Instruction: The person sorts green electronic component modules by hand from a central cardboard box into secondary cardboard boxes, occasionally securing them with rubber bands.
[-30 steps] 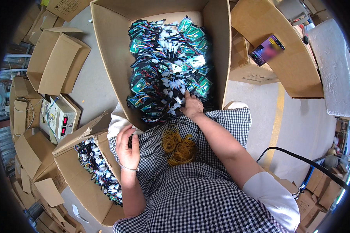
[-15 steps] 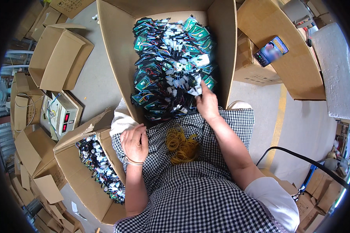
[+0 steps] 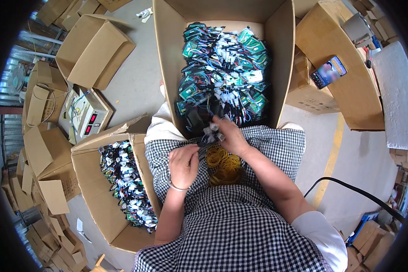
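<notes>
The bundle of thin dark wires with whitish plastic plugs (image 3: 212,133) is in the fingers of the right hand (image 3: 232,138), by the near edge of the big brown cardboard box (image 3: 170,50). It is blurry. Its plugs sit at the right fingertips, and its long way seems to run from there away from the person and a bit left.

The right hand pinches the bundle. The left hand (image 3: 184,164) is loose, with nothing seen in it. They are near each other but apart.

The step looks like picking up one bundle; next calls for a firm pinch, so no wires snag.

Yellow stretchy-looking loops (image 3: 224,169) lie just nearer the person than the right hand. Beyond both hands, green circuit boards with coloured wires (image 3: 257,102) lie in the big box.
</notes>
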Motion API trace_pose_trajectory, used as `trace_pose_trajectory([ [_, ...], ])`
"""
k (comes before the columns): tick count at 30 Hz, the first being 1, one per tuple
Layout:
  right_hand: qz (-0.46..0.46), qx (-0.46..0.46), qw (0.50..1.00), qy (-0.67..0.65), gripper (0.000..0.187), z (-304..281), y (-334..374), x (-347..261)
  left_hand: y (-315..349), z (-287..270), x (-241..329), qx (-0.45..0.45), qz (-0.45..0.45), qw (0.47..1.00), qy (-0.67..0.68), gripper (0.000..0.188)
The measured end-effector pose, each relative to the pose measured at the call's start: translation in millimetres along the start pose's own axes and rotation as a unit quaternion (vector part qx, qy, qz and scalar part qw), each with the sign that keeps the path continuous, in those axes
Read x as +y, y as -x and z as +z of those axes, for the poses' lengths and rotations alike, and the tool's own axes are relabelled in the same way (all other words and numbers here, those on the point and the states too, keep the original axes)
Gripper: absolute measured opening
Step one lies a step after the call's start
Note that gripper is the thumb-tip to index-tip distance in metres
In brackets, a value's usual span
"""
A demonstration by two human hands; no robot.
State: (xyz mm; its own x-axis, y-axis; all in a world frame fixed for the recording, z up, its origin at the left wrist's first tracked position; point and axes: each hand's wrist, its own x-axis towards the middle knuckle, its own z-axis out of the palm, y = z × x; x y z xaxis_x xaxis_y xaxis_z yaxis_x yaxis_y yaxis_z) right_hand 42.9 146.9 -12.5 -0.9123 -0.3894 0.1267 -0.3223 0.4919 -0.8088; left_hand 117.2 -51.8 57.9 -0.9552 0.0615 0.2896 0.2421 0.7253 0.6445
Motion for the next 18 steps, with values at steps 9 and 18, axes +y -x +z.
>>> trace_pose_trajectory([
  [9,0.122,-0.286,0.932,0.188,0.063,-53.3,-12.8,-54.1,19.1,11.9,4.8,-0.037,-0.101,0.982,0.155,0.017],
  [18,0.250,-0.193,0.925,-0.210,0.061,-66.6,-91.3,4.8,-36.9,97.7,-66.0,0.113,-0.444,0.753,0.473,0.063],
])
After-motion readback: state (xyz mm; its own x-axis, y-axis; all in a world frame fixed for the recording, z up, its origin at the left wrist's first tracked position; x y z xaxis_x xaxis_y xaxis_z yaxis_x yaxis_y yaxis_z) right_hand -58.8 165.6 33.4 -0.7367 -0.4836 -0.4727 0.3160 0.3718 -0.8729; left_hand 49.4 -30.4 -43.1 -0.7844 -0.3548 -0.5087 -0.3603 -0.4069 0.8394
